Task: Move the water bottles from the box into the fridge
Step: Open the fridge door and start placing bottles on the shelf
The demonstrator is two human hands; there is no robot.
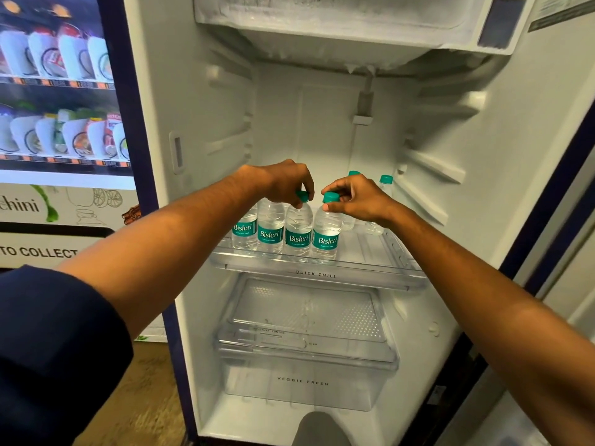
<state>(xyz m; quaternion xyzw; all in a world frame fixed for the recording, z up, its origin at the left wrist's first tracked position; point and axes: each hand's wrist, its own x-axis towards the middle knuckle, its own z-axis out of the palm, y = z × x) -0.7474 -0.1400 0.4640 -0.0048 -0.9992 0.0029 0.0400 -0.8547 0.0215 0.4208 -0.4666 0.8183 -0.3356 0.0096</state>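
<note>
The fridge stands open, and its clear glass shelf (363,268) marked QUICK CHILL carries several small Bisleri water bottles with green caps. My left hand (283,183) pinches the cap of one front-row bottle (298,231). My right hand (357,199) grips the cap of the bottle (326,233) just right of it. Both bottles stand upright on the shelf. Two more bottles (257,230) stand to their left, and others, one capped bottle (384,188) among them, stand behind my right hand, partly hidden. The box is out of view.
A frosted freezer compartment (338,20) hangs above the shelf. Below it sits a clear VEGGIE FRESH drawer (302,381). The right part of the shelf holds nothing. A vending machine (58,107) with snack packets stands to the left. The fridge door (563,188) is swung open on the right.
</note>
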